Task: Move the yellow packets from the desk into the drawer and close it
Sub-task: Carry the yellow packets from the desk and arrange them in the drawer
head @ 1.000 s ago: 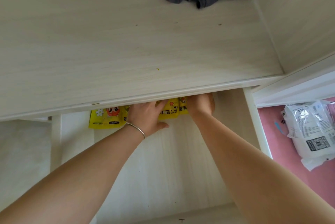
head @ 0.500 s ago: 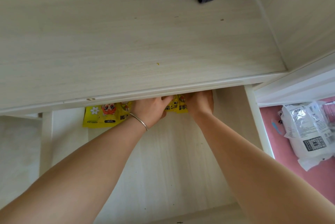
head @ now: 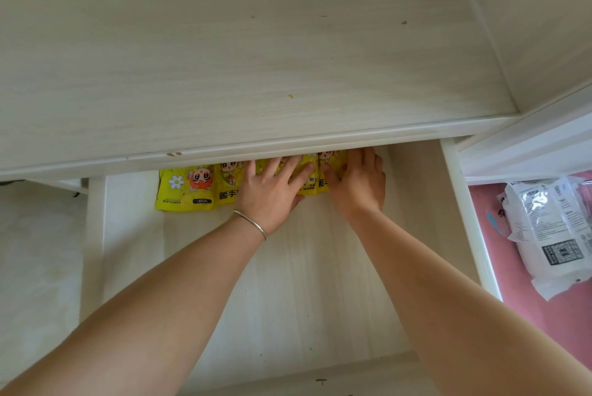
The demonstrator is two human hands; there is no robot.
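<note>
Under the bench (head: 224, 59) lip, at the back of the open drawer (head: 288, 283), a row of yellow packets (head: 192, 187) lies flat beneath both hands. Left hand (head: 272, 190), a bangle (head: 251, 224) at its wrist, is spread with straight fingers pressing the packets; right hand (head: 358, 186) rests flat just beside it on the row's end. Thin, light and glossy, the packets look prone to slide; flat pressure, or a pinch at their near edges, should control them.
</note>
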